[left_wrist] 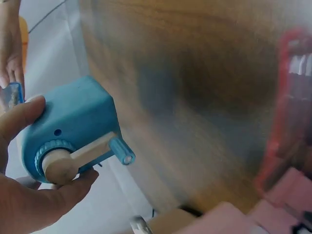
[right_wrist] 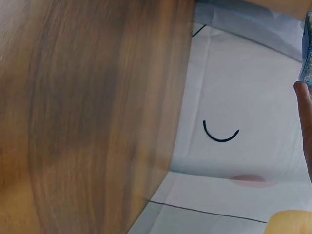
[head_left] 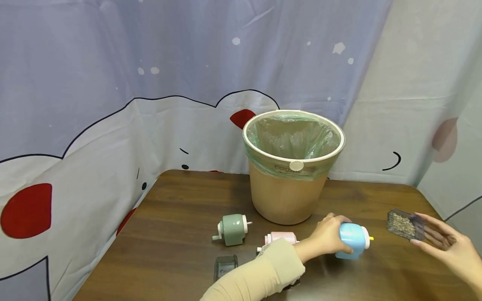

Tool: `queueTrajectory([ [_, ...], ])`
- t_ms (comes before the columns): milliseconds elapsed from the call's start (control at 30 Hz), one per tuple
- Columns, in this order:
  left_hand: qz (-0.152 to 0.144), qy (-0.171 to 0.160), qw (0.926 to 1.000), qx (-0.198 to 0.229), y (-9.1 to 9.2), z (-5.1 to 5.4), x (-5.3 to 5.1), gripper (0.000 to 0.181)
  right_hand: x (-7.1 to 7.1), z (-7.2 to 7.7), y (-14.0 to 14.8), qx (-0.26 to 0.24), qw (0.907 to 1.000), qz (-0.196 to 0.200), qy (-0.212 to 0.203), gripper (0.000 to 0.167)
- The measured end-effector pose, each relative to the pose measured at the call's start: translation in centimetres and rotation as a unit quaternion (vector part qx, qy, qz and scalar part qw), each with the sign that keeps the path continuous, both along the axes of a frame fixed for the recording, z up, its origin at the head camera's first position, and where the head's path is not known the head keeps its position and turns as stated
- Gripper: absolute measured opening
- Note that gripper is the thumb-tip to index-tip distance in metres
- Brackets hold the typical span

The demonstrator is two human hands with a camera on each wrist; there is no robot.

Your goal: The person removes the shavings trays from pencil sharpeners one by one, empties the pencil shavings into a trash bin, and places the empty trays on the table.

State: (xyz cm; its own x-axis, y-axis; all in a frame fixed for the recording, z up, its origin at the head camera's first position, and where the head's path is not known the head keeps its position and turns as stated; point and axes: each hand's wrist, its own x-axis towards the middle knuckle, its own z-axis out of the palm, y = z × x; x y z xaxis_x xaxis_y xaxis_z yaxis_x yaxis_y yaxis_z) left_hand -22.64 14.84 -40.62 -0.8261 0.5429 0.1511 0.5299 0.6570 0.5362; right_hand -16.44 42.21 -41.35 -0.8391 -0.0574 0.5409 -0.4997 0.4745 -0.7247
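My left hand [head_left: 329,235] grips a blue hand-crank pencil sharpener [head_left: 352,239] above the table, a yellow tip sticking out of its white end. Its crank [left_wrist: 92,151] faces the camera in the left wrist view. Off to the right, my right hand [head_left: 449,244] holds a clear shavings tray [head_left: 419,228] between thumb and fingers; pencil shavings [head_left: 402,225] lie inside it. Only part of that tray [right_wrist: 306,58] shows at the edge of the right wrist view. A pink sharpener [head_left: 283,236] sits behind my left forearm, partly covered.
A tan bin [head_left: 288,200] with a green liner bag stands at the table's back. Left of it are a green sharpener [head_left: 234,230] and a dark, small tray [head_left: 226,260]. A red-edged clear piece [left_wrist: 280,122] appears blurred in the left wrist view. Printed cloth [head_left: 150,125] hangs behind.
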Motion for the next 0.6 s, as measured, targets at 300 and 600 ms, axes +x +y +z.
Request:
queueTrajectory([
  [300, 0.044, -0.028, 0.9983, -0.025, 2.8, -1.0, -0.7, 0.063, 0.2, -0.5, 0.3, 0.029, 0.9989, -0.03, 0.02, 0.075],
  [600, 0.057, -0.013, 0.9952, -0.078, 4.1, -2.0, -0.6, 0.064, 0.2, 0.1, -0.4, 0.019, 0.9994, -0.025, 0.013, 0.073],
])
